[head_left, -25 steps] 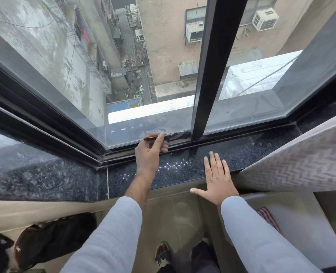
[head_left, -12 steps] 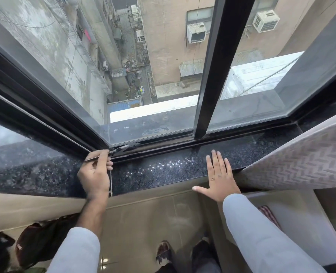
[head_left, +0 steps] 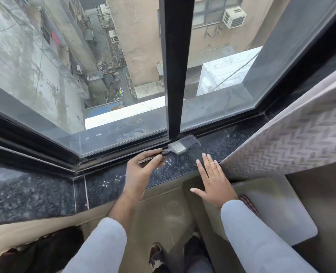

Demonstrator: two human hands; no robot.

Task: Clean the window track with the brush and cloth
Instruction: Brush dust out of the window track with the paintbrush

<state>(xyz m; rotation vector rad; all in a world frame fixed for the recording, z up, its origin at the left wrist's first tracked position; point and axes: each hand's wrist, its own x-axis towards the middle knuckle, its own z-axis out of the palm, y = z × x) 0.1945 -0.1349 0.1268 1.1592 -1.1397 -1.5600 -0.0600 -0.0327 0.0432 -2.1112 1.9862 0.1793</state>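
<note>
My left hand (head_left: 141, 170) grips the dark handle of a flat paint brush (head_left: 183, 145). Its metal ferrule and dark bristles lie at the foot of the black window mullion (head_left: 175, 75), on the inner edge of the window track (head_left: 123, 154). The track is a dark channel running along the bottom of the glass. My right hand (head_left: 212, 180) lies flat with fingers spread on the black speckled granite sill (head_left: 183, 166), just right of the brush and not touching it. No cloth is in view.
A patterned curtain (head_left: 291, 138) hangs over the sill's right end. Below the sill are a white cushioned seat (head_left: 271, 213) and a dark bag (head_left: 45, 251) on the floor at lower left. My shoes (head_left: 173, 255) show at the bottom.
My left hand has swept the brush from the left corner of the track back rightward to the base of the mullion. My right hand has stayed flat on the sill.
</note>
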